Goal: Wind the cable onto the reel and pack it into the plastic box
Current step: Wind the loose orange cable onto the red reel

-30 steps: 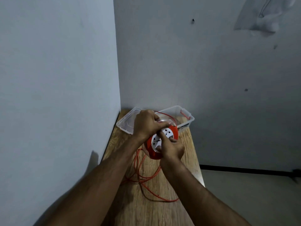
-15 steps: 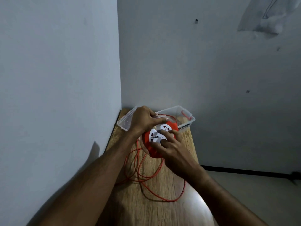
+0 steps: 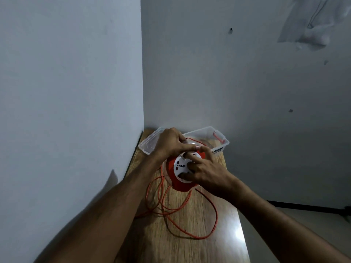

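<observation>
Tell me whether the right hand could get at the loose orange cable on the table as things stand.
Probably yes. The loose cable lies in open loops on the wooden table, just below the right hand, with nothing over it. But that hand rests on the reel, so it must let go first.

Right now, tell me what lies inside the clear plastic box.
Through the plastic box only an orange piece near its right end shows. The left hand and reel cover the remainder.
</observation>
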Demonstrator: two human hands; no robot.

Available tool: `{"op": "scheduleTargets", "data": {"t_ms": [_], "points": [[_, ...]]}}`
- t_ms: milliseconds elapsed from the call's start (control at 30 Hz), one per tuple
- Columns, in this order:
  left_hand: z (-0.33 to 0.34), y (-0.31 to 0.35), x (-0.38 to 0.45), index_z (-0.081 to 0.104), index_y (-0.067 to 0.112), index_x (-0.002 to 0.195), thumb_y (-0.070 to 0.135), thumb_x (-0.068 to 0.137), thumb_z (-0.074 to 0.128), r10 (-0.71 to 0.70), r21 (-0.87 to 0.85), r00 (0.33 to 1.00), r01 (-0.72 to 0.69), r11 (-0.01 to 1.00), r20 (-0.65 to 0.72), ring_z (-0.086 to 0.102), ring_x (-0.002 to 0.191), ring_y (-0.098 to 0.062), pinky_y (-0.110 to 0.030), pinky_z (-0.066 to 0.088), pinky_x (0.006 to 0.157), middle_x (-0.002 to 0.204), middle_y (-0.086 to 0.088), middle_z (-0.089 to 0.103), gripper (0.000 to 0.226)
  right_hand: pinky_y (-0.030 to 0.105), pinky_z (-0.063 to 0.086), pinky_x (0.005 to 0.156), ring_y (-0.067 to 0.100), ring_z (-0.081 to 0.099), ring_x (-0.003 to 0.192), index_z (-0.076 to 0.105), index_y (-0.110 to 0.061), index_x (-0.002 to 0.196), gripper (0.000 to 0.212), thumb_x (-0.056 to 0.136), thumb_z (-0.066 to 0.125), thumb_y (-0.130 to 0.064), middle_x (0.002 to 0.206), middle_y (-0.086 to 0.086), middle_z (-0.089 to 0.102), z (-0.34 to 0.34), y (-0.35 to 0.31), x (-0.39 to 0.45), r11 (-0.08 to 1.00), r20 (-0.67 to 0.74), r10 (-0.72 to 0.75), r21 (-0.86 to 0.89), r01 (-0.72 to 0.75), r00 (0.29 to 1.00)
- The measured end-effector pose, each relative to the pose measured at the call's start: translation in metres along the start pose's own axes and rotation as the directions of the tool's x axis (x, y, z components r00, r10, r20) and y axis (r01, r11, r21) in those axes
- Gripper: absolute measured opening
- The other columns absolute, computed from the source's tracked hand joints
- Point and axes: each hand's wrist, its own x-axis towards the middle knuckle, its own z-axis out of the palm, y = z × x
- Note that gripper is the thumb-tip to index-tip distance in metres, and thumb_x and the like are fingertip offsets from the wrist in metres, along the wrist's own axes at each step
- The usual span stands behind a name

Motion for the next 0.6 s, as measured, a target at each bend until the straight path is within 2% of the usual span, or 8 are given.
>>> {"op": "scheduleTargets", "data": {"t_ms": [67, 167, 300, 400, 467, 533, 600], "points": [[0.001, 0.004, 0.001, 0.076, 0.016, 0.062, 0.066, 0.069, 0.081, 0.025, 0.020, 1.000, -0.025, 0.999, 0.006, 0.064, 0.051, -0.009, -0.025, 0.045, 0.048, 0.057, 0.004, 0.069, 0.050, 0.060, 0.034, 0.104, 0.033, 0.044, 0.132, 0.065, -0.031, 0.126, 0.055, 0.075, 0.085, -0.027, 0.116, 0.005, 0.068, 0.004, -0.002, 0.002, 0.999, -0.020, -0.014, -0.042, 0.013, 1.000], [0.005, 0.008, 0.000, 0.063, 0.027, 0.049, 0.054, 0.074, 0.084, 0.063, 0.064, 0.998, -0.062, 0.996, -0.012, 0.053, 0.044, -0.005, -0.016, 0.033, 0.048, 0.047, 0.008, 0.058, 0.042, 0.058, 0.042, 0.096, 0.034, 0.051, 0.119, 0.066, -0.030, 0.125, 0.056, 0.073, 0.085, -0.031, 0.111, 0.009, 0.067, 0.011, -0.001, 0.003, 0.998, -0.104, -0.019, -0.065, 0.013, 0.994], [0.011, 0.001, 0.000, 0.064, 0.022, 0.048, 0.060, 0.072, 0.083, 0.042, 0.004, 0.997, -0.041, 0.999, -0.067, 0.054, 0.045, -0.005, -0.021, 0.036, 0.048, 0.049, 0.002, 0.062, 0.049, 0.052, 0.050, 0.089, 0.034, 0.056, 0.104, 0.068, -0.025, 0.125, 0.073, 0.055, 0.087, -0.037, 0.103, 0.013, 0.070, 0.012, 0.000, 0.001, 0.995, -0.215, 0.095, -0.017, -0.101, 0.972], [0.013, 0.001, 0.000, 0.079, 0.017, 0.067, 0.068, 0.067, 0.082, 0.018, -0.005, 0.994, -0.018, 1.000, -0.108, 0.067, 0.057, -0.005, -0.026, 0.053, 0.054, 0.065, 0.004, 0.074, 0.051, 0.041, 0.059, 0.074, 0.030, 0.069, 0.082, 0.069, -0.017, 0.123, 0.074, 0.056, 0.090, -0.040, 0.093, 0.013, 0.074, 0.017, -0.010, 0.001, 0.947, -0.275, 0.305, 0.191, -0.259, 0.912], [0.012, 0.002, 0.000, 0.083, 0.015, 0.077, 0.067, 0.068, 0.083, 0.007, -0.020, 0.991, -0.010, 1.000, -0.134, 0.070, 0.062, -0.007, -0.027, 0.057, 0.058, 0.072, 0.004, 0.077, 0.053, 0.031, 0.060, 0.069, 0.023, 0.071, 0.072, 0.069, -0.013, 0.124, 0.065, 0.066, 0.088, -0.036, 0.091, 0.011, 0.076, 0.022, -0.021, 0.003, 0.811, -0.275, 0.539, 0.425, -0.402, 0.796], [0.013, 0.003, 0.000, 0.082, 0.015, 0.076, 0.066, 0.070, 0.083, 0.003, -0.029, 0.987, -0.008, 1.000, -0.162, 0.067, 0.062, -0.008, -0.024, 0.049, 0.055, 0.070, 0.005, 0.074, 0.052, 0.023, 0.059, 0.070, 0.013, 0.071, 0.070, 0.070, -0.014, 0.124, 0.057, 0.074, 0.084, -0.039, 0.092, 0.003, 0.077, 0.025, -0.034, 0.009, 0.574, -0.200, 0.772, 0.628, -0.526, 0.604], [0.016, 0.003, -0.002, 0.082, 0.015, 0.074, 0.067, 0.070, 0.082, 0.004, -0.016, 0.983, -0.007, 1.000, -0.183, 0.064, 0.059, -0.008, -0.021, 0.042, 0.053, 0.066, 0.005, 0.071, 0.052, 0.022, 0.059, 0.073, 0.008, 0.071, 0.078, 0.070, -0.018, 0.124, 0.057, 0.075, 0.085, -0.042, 0.100, -0.003, 0.076, 0.025, -0.051, 0.017, 0.280, -0.063, 0.924, 0.781, -0.558, 0.376]]}}
